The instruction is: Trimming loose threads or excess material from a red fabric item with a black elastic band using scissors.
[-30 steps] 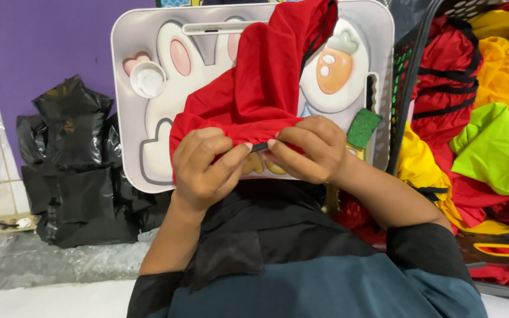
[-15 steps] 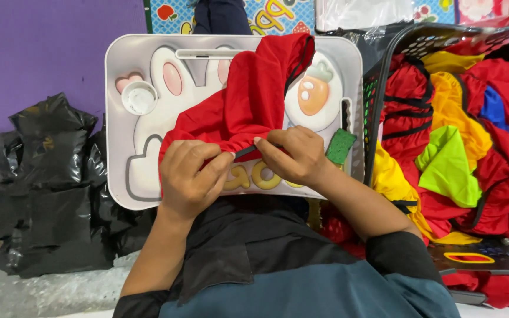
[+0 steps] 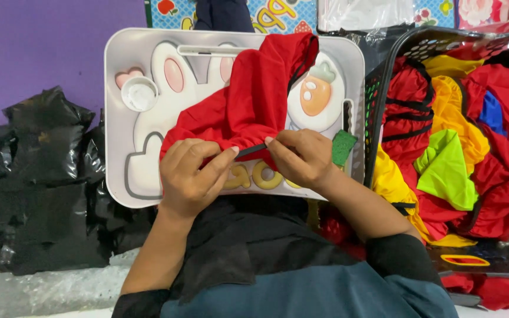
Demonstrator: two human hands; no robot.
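Head view: left hand (image 3: 191, 176) and right hand (image 3: 299, 156) both pinch a black cord (image 3: 251, 150) at the red cloth's (image 3: 248, 100) hem, fingers closed. Cloth lies on a white tray (image 3: 119, 118); black bags (image 3: 36, 176) sit left of the tray, a basket (image 3: 378, 88) right.

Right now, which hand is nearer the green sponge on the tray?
Right. The right hand pinches the red fabric just beside the green sponge; the left hand sits farther off, across the fabric.

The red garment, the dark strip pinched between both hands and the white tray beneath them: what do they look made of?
Red garment: thin woven or knit fabric, matte, judging by its soft folds. Dark strip, between left hand and right hand: probably elastic or cord, too narrow to tell. White tray: seemingly moulded plastic, smooth, with raised rabbit shapes.
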